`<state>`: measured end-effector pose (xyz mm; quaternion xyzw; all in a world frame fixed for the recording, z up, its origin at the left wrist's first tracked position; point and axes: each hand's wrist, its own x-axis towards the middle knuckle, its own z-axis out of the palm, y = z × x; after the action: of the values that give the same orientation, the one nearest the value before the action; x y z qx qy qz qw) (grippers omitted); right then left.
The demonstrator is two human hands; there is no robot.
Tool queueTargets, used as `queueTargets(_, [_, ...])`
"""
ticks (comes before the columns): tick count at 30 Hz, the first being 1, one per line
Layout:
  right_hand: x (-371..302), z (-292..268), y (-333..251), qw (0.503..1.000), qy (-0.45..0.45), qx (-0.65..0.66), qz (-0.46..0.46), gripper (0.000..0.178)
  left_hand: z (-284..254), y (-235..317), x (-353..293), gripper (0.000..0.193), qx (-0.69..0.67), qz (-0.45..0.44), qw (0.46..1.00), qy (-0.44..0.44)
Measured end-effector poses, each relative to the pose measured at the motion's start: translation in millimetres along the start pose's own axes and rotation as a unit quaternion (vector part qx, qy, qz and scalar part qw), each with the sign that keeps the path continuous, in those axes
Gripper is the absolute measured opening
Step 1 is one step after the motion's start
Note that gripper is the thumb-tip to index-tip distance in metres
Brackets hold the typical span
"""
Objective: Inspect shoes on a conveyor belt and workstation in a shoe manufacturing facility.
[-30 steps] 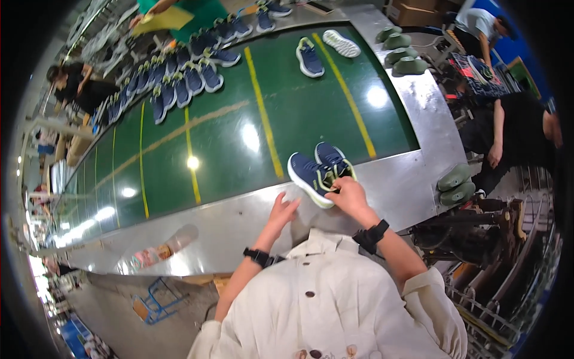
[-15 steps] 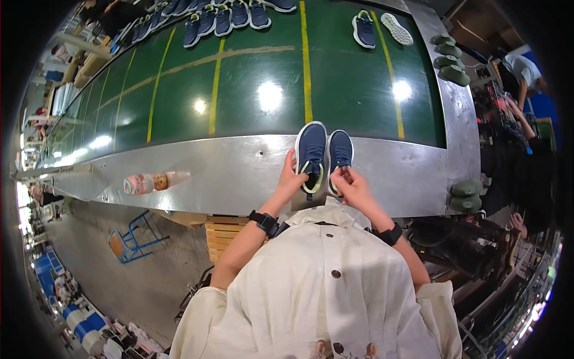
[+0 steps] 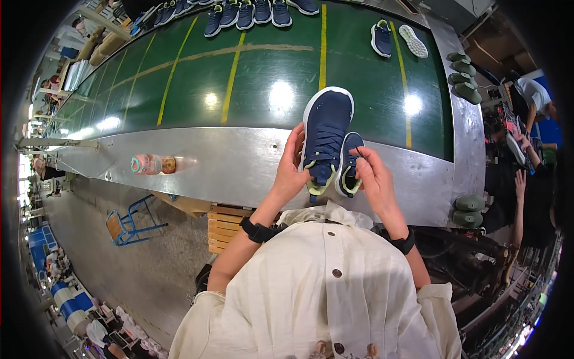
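My left hand grips a navy sneaker with a white sole and lime lining, thumb at the heel opening and fingers along its left side. This sneaker is raised toward me, its toe pointing away. Just to its right, a second navy sneaker sits at the steel edge, partly hidden behind the first. Over its right side is my right hand, thumb and forefinger pinched together by the laces. A thin dark strand shows at the fingertips; whether it is a lace I cannot make out.
A green conveyor belt with yellow lines lies beyond the steel ledge. Several navy sneakers stand at its far side, another pair at far right. A pink-lidded bottle lies left; green shoe lasts sit right.
The left sneaker has come up off the ledge toward me, with my left hand on it. My right hand has shifted right and up, from the second sneaker's opening to beside its laces.
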<state>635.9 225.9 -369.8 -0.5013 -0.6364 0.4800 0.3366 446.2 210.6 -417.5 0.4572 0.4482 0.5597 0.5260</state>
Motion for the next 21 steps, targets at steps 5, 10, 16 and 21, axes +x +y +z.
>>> queueTargets(5, [2.4,-5.5,9.3,0.992,0.022,0.088,0.084,0.028,-5.1,-6.4,-0.2,0.082,-0.011,-0.026,1.000,-0.006])
queueTargets(10, [1.1,-17.3,91.7,0.977,0.094,0.037,0.185,0.023,-29.9,-73.2,-7.0,0.073,-0.026,-0.217,0.975,0.043])
queueTargets(16, [-7.4,-6.2,154.7,0.955,0.041,-0.069,0.286,0.049,-61.3,-155.3,-27.6,0.068,0.239,-0.232,0.943,0.020])
queueTargets(21, [-1.3,16.0,186.1,0.956,0.047,-0.153,0.244,0.053,-36.6,-109.9,-17.1,0.070,0.405,-0.099,0.909,0.000])
